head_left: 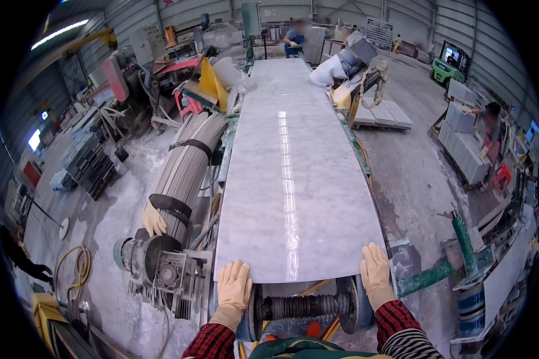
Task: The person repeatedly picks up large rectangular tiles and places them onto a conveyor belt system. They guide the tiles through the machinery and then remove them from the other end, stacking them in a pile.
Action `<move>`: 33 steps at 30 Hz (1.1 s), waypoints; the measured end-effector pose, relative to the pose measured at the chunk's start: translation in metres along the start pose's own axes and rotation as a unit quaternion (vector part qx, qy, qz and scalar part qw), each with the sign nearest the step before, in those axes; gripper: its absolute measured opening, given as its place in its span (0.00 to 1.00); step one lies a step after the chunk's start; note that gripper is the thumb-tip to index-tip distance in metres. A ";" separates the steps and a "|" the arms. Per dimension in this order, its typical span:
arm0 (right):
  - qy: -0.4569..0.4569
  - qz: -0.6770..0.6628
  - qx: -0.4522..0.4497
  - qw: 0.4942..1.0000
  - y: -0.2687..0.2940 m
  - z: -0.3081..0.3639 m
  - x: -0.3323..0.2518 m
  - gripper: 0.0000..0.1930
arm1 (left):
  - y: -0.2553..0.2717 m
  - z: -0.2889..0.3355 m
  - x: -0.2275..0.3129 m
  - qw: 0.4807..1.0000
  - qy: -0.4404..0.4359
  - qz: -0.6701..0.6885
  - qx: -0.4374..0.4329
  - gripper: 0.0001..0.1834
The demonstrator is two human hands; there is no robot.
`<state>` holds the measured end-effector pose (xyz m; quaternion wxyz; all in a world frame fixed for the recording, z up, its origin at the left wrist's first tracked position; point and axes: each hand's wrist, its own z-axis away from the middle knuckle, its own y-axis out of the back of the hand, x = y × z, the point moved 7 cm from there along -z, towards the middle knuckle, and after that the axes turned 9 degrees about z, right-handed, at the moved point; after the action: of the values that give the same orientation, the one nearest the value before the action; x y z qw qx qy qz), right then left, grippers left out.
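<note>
We hold one long marble slab [296, 173] on the roller line, its long axis running straight away from us. Our left hand [234, 286] and right hand [375, 272] each grip its near edge at a corner. Bare floor [413, 179] lies open right; a motor [156, 266] crowds left.

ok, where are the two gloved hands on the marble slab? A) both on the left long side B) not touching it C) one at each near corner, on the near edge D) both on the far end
C: the left hand sits at the near-left corner and the right hand at the near-right corner of the polished marble slab, both on its near edge.
</note>
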<state>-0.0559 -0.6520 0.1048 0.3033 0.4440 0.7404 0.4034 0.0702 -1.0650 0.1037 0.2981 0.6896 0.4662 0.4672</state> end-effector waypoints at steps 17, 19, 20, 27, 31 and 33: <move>0.003 -0.006 0.003 1.000 0.007 0.004 -0.004 0.19 | 0.010 0.005 0.008 1.000 -0.010 0.006 0.004 0.24; -0.001 -0.016 -0.011 1.000 0.008 0.003 -0.006 0.18 | 0.012 0.006 0.010 1.000 -0.020 -0.003 0.017 0.23; -0.002 -0.015 -0.004 1.000 0.010 0.003 -0.006 0.18 | 0.013 0.006 0.010 1.000 -0.016 0.002 0.012 0.23; 0.000 -0.003 0.012 1.000 0.011 0.005 0.003 0.18 | 0.009 -0.003 0.015 1.000 -0.008 0.014 0.005 0.24; 0.013 0.013 -0.007 1.000 0.016 -0.006 -0.021 0.19 | 0.014 0.009 0.004 0.999 0.008 0.000 0.032 0.22; -0.080 -0.125 -0.004 0.989 -0.018 0.004 0.008 0.19 | 0.012 0.008 -0.004 0.998 0.039 0.035 0.017 0.19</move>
<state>-0.0637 -0.6484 0.0866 0.4117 0.3771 0.7618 0.3286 0.0812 -1.0729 0.1098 0.2515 0.6915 0.4610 0.4961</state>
